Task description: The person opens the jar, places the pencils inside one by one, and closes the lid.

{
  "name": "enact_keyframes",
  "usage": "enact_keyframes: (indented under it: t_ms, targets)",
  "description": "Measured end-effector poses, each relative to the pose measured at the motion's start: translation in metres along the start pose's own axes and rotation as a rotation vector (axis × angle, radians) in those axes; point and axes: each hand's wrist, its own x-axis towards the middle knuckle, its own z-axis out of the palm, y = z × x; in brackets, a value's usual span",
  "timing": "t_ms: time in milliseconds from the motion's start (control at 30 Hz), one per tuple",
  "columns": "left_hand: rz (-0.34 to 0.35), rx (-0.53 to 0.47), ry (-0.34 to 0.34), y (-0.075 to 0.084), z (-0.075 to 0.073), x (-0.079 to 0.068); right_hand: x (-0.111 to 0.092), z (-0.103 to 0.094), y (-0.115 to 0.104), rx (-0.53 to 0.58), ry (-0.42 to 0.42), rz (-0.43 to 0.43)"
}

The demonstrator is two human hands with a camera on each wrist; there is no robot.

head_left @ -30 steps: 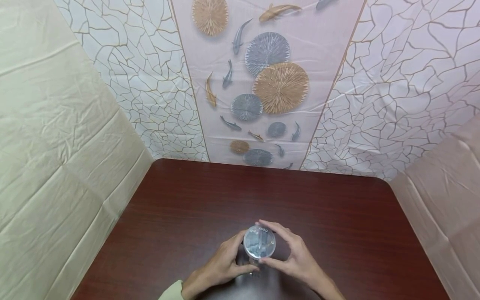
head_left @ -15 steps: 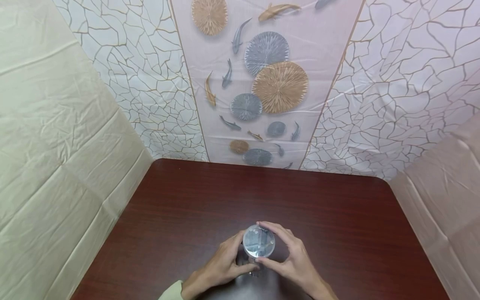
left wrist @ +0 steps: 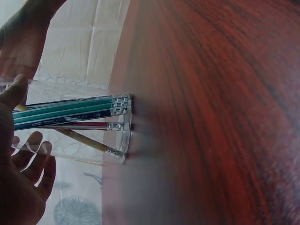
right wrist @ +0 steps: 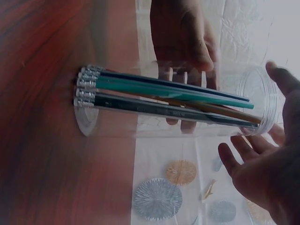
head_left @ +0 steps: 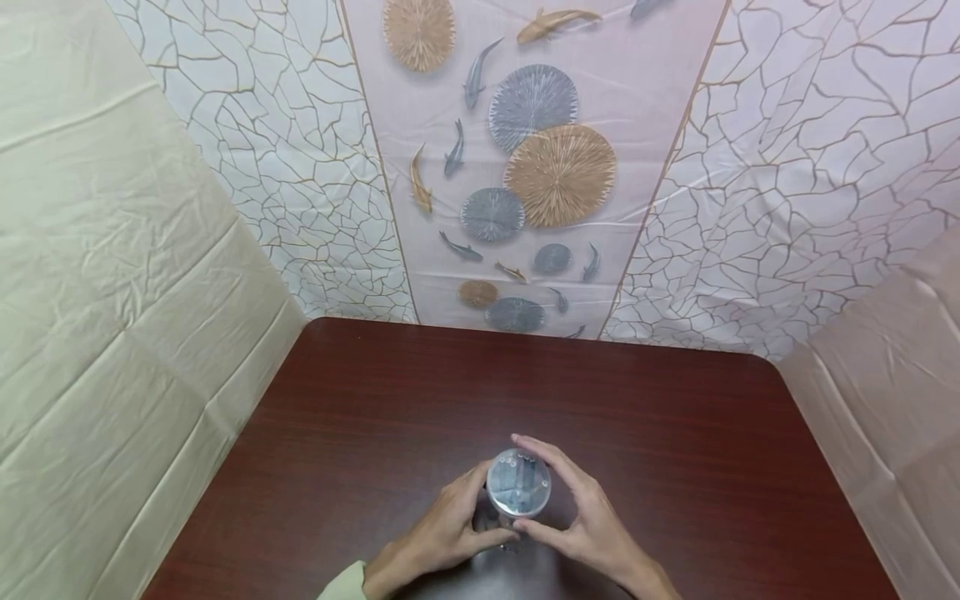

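A clear plastic jar [right wrist: 154, 129] stands upright on the table, with several pencils [left wrist: 70, 111] inside, their metal-capped ends down. They are teal, dark blue, reddish and yellow-brown. My left hand [head_left: 450, 517] grips the jar's body, thumb at the front and fingers round the far side, seen through the plastic in the right wrist view. Its round, see-through lid [head_left: 519, 483] faces up. Around the lid my right hand [head_left: 588, 512] is spread, index finger just past the far rim and thumb just short of the near rim, with small gaps showing in the head view.
The dark red-brown wooden table [head_left: 360, 400] stretches out on all sides of the jar. A patterned cloth [head_left: 517, 167] with fish and round motifs hangs behind it. Pale folded cloth walls [head_left: 150, 333] flank the left and right sides.
Half a second ago my right thumb and index finger touched the lid's rim; now they have spread slightly away from it. The left hand and the jar stay put.
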Motion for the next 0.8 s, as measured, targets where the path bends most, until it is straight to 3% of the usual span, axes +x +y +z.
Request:
enact_keyframes:
  t_ms: [167, 433, 667, 800]
  targets:
    - [0.006, 0.000, -0.006, -0.0005, 0.0000, 0.0001, 0.0005, -0.0007, 0.0008, -0.009, -0.035, 0.012]
    - [0.030, 0.044, 0.020, 0.0012, -0.0011, 0.0015, -0.0001, 0.0010, -0.0042, -0.081, 0.007, 0.082]
    - [0.021, 0.048, 0.020, 0.0018, -0.0007, 0.0018, -0.0014, 0.0031, -0.0022, -0.104, 0.036, 0.075]
    - [0.026, 0.048, 0.021, 0.0006, 0.0001, 0.0016, -0.0025, 0.0021, -0.0046, -0.109, 0.020, 0.131]
